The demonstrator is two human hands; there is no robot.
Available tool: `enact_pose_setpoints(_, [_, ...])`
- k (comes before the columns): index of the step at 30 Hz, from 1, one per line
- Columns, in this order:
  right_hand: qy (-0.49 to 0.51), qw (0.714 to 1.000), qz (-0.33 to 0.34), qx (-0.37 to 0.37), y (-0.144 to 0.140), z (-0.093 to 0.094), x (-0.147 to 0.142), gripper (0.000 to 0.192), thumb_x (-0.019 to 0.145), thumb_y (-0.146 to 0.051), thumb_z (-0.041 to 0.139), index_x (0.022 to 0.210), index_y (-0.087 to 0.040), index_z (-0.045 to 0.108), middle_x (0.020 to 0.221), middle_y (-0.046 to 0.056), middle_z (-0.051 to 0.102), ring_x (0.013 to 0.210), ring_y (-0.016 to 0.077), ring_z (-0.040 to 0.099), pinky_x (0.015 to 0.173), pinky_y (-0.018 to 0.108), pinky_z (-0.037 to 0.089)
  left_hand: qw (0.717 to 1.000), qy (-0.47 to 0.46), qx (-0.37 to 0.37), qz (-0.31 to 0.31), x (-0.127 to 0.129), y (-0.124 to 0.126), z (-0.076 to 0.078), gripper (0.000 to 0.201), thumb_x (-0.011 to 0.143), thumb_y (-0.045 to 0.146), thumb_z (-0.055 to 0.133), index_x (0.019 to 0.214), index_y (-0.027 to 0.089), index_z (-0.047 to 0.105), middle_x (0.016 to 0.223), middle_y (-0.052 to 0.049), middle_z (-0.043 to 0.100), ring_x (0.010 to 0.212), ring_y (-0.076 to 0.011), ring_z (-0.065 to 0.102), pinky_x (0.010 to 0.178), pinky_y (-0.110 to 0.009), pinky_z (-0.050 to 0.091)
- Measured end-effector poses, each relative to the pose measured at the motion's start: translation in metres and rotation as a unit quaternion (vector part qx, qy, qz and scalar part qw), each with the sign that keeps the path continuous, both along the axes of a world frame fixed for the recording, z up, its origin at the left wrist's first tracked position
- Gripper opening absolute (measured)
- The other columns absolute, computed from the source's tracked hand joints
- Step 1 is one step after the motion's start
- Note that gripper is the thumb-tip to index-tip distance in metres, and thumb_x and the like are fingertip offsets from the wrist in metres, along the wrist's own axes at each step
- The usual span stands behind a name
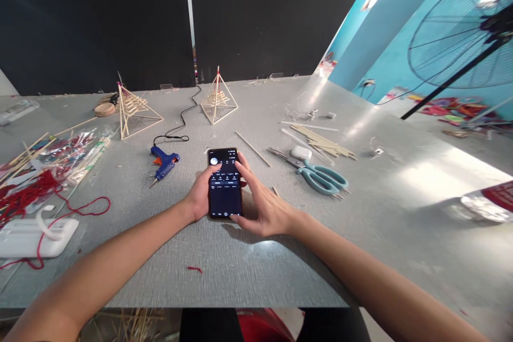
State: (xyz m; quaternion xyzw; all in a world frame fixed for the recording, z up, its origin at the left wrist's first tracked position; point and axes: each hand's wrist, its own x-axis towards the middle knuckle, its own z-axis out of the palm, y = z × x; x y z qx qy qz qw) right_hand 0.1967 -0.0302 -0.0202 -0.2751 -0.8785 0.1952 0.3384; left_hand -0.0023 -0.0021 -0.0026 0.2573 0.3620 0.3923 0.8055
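A black smartphone point(225, 184) with a lit dark screen lies flat on the grey table point(248, 262). My left hand point(200, 192) cups its left edge, with the thumb resting on the screen. My right hand point(262, 206) lies along its right edge, fingers spread and touching the phone's side and top corner. Neither hand lifts the phone off the table.
A blue glue gun point(163, 163) with a black cord lies left of the phone; teal scissors point(320, 176) and wooden sticks point(324, 144) lie to the right. Two stick pyramids point(134, 109) point(218, 99) stand behind. Red yarn point(28, 195) and a white box point(34, 235) sit far left.
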Motion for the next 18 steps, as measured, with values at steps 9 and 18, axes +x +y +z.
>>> enact_pose_setpoints(9, [0.003,1.000,0.000,-0.009,0.0011,-0.0019,-0.0006,0.120,0.087,-0.037,0.075,0.169,-0.027,-0.012,0.178,0.011,-0.022,0.166,0.0425,0.000,0.127,0.070,0.035,0.997,-0.061,0.034,0.023,-0.0021,0.0019,-0.0031,0.043,0.094,0.049,0.058,0.115,0.014,0.073,0.090,-0.012,0.081,0.099,-0.0312,0.077,0.098,-0.047,0.057])
enact_pose_setpoints(18, [0.088,0.995,-0.016,-0.052,0.0023,-0.0097,-0.0031,0.111,0.094,-0.039,0.067,0.168,-0.027,-0.015,0.181,0.012,-0.003,0.167,0.0377,0.011,0.132,0.064,0.029,0.997,-0.059,0.053,-0.005,-0.0016,0.0012,-0.0010,0.055,0.095,0.053,0.053,0.129,0.012,0.069,0.101,-0.016,0.081,0.104,-0.0332,0.076,0.101,-0.050,0.056])
